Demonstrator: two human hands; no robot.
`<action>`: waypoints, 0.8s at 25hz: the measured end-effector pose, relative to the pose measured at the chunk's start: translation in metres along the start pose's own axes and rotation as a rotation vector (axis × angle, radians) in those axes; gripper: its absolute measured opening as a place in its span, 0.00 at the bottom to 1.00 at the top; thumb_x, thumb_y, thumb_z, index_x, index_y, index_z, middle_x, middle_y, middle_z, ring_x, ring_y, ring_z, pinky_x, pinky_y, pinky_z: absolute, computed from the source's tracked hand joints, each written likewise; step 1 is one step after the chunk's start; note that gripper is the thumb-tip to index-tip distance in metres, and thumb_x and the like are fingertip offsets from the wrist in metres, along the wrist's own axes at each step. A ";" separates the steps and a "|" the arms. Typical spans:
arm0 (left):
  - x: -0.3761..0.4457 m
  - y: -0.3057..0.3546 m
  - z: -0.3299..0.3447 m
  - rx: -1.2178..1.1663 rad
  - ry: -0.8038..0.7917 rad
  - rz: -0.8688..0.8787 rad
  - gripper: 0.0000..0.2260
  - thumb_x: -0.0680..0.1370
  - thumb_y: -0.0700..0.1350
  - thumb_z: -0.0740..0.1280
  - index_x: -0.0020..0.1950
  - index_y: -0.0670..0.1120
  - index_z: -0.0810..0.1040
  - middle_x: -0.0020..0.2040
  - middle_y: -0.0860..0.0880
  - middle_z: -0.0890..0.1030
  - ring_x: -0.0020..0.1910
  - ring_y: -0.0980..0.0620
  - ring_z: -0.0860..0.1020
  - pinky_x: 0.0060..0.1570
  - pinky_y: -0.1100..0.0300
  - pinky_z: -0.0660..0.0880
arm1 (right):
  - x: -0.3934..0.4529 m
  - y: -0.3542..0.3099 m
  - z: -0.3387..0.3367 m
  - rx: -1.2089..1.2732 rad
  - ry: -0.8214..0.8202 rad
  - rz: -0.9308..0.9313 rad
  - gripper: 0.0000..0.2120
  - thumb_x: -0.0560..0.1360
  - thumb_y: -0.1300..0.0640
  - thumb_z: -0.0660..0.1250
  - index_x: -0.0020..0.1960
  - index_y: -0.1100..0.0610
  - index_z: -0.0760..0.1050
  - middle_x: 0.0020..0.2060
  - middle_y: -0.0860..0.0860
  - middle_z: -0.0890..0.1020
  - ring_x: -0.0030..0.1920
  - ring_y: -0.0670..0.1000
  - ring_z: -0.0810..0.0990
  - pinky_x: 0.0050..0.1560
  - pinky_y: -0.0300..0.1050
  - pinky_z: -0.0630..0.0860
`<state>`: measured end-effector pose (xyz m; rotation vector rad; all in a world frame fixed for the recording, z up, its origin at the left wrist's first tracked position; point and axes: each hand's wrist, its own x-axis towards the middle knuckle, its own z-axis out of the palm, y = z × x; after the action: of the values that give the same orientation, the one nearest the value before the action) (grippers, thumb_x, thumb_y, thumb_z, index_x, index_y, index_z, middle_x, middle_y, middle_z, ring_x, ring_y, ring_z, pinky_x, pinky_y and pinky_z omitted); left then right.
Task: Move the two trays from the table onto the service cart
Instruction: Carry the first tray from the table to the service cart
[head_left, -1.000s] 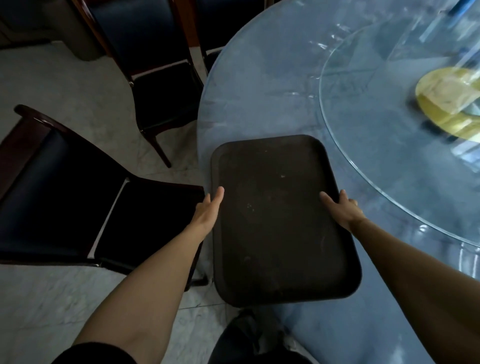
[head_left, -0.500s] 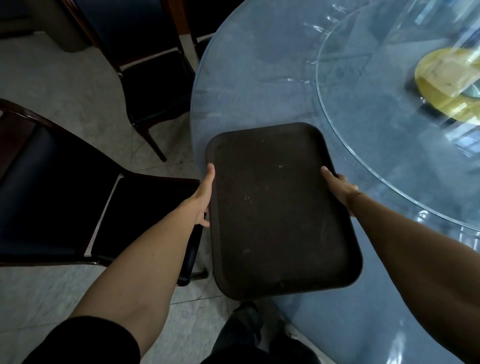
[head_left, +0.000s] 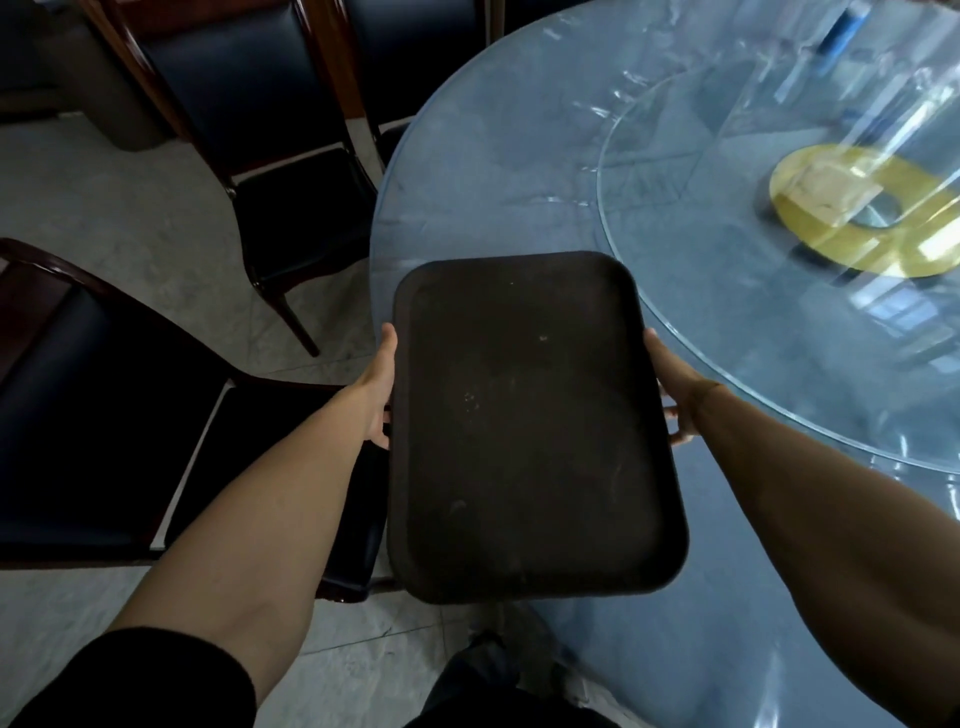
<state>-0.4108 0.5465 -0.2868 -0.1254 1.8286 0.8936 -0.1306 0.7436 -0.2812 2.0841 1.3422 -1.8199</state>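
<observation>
A dark brown rectangular tray (head_left: 530, 426) sits at the middle of the view, held over the near edge of the round table (head_left: 493, 171). My left hand (head_left: 378, 389) grips its left long edge, fingers curled under the rim. On the opposite long edge, my right hand (head_left: 675, 387) holds the tray the same way. The tray's near end juts out past the table edge, over the floor and my legs. It is empty. I see only this one tray, and no service cart is in view.
The table has a blue cloth under clear plastic, with a glass turntable (head_left: 779, 291) and a gold hub (head_left: 857, 208) on it. A dark chair (head_left: 104, 415) stands close at my left. Two more chairs (head_left: 270, 156) stand behind it on the pale tiled floor.
Both hands went from resting on the tray's edges to gripping them. The tray has come toward me and now overhangs the table edge further.
</observation>
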 end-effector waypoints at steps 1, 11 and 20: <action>-0.005 0.006 -0.001 0.006 -0.009 0.023 0.46 0.67 0.81 0.48 0.70 0.50 0.72 0.67 0.42 0.75 0.66 0.37 0.71 0.64 0.30 0.65 | -0.007 -0.002 -0.002 0.009 0.001 -0.008 0.44 0.67 0.21 0.52 0.72 0.49 0.65 0.66 0.53 0.71 0.61 0.60 0.72 0.53 0.64 0.69; -0.057 0.060 0.002 0.069 -0.136 0.209 0.33 0.70 0.79 0.48 0.46 0.53 0.75 0.49 0.46 0.78 0.48 0.44 0.76 0.46 0.43 0.71 | -0.063 -0.013 -0.050 0.138 -0.032 -0.129 0.32 0.69 0.22 0.50 0.53 0.46 0.73 0.51 0.52 0.74 0.52 0.58 0.73 0.56 0.66 0.68; -0.081 0.093 0.062 0.251 -0.253 0.288 0.37 0.71 0.79 0.48 0.55 0.49 0.76 0.53 0.45 0.77 0.55 0.42 0.75 0.53 0.41 0.70 | -0.104 0.031 -0.106 0.331 0.102 -0.118 0.34 0.70 0.22 0.50 0.61 0.46 0.70 0.60 0.55 0.71 0.60 0.62 0.70 0.61 0.68 0.67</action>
<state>-0.3711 0.6267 -0.1816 0.4009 1.7260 0.8254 -0.0204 0.7266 -0.1776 2.3284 1.2847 -2.1397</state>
